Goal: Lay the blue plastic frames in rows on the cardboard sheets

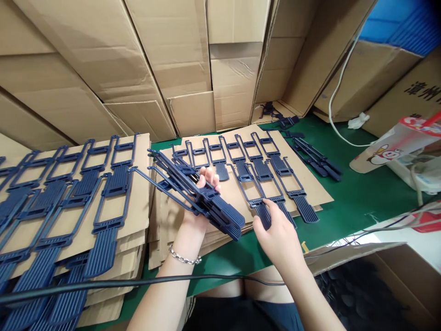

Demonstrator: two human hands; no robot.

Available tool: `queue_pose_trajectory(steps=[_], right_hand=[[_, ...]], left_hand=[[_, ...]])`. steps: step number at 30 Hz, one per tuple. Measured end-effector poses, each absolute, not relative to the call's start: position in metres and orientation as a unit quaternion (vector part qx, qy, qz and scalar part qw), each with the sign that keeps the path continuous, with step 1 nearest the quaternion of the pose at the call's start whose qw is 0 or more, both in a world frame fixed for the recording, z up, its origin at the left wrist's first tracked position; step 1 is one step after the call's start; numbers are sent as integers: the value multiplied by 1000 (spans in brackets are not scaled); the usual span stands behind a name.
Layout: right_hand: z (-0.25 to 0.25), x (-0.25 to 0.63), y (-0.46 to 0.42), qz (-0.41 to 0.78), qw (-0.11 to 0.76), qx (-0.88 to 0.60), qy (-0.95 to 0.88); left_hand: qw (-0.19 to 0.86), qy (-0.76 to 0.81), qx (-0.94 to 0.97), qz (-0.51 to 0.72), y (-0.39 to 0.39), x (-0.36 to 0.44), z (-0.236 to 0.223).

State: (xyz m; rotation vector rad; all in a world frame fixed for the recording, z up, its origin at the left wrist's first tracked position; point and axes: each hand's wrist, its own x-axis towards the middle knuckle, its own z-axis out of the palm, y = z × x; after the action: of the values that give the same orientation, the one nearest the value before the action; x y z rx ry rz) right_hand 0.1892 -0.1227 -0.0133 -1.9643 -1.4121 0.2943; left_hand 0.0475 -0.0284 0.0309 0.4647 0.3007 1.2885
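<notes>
My left hand point(193, 219) is closed around a stack point(215, 204) of long blue plastic frames, and I hold it up over the cardboard. A silver bracelet point(184, 256) sits on that wrist. My right hand point(279, 235) pinches one frame point(263, 216) near its ribbed end. That frame lies on a cardboard sheet point(312, 191) with a row of frames just like it.

To my left, more frames point(113, 179) lie in rows on a taller cardboard pile point(144, 184), right beside the sheet. Past the sheet, a small heap point(315, 158) of frames sits on the green table point(347, 202), and a few more lie near the boxes.

A black cord point(138, 283) runs across low in front of me, close to my arms. A white cord point(332, 105) hangs down on the right. A plastic bag point(389, 156) with a cartoon face on it sits at the right side of the table. Near my right arm is an open box point(361, 289) with dark things in it. Big cardboard boxes point(86, 59) stand in a wall behind the table.
</notes>
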Motion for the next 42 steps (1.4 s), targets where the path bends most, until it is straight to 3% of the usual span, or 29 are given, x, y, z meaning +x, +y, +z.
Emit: queue_pose_trajectory(steps=[4, 11, 15, 28, 35, 42], right_hand=[[-14, 184, -121, 119, 356, -749, -546], [-21, 191, -144, 160, 451, -692, -540], [-23, 197, -161, 227, 450, -689, -522], [-34, 200, -153, 205, 410, -728, -510], [-24, 195, -151, 161, 351, -748, -540], [0, 190, -144, 104, 164, -788, -584]], left_hand=[[760, 130, 220, 597, -27, 48, 31], [773, 120, 206, 588, -27, 46, 30], [780, 112, 191, 585, -27, 45, 30], [748, 130, 236, 607, -23, 45, 29], [741, 138, 234, 614, -25, 46, 36], [736, 143, 237, 618, -25, 45, 34]])
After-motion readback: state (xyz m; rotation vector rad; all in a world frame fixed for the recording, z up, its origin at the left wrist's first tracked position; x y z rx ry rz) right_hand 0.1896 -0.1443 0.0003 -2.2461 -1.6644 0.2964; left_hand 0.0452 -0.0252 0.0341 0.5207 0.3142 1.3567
